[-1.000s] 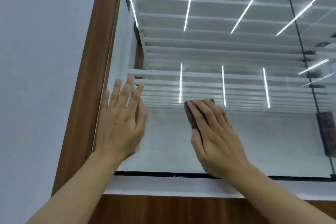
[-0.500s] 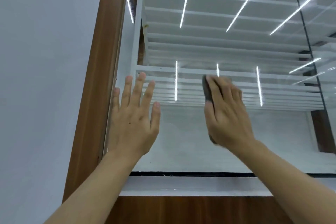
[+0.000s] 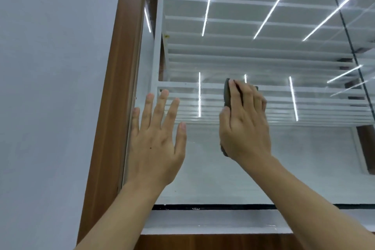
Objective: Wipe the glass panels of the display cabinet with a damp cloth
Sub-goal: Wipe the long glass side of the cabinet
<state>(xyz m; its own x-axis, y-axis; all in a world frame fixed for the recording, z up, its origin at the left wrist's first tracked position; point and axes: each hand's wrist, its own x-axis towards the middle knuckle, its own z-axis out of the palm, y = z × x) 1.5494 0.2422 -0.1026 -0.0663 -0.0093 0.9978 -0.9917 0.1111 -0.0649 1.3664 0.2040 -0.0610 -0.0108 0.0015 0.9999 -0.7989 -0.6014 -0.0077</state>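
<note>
Right hand (image 3: pixel 246 126) presses cloth (image 3: pixel 227 95) on glass panel (image 3: pixel 213 168)

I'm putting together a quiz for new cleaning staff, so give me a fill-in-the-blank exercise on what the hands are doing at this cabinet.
1. The right hand presses a dark ____ against the glass panel.
2. The left hand, fingers spread, holds ____.
3. The frame to the left of the glass is brown ____.

Missing words: cloth; nothing; wood.
</note>
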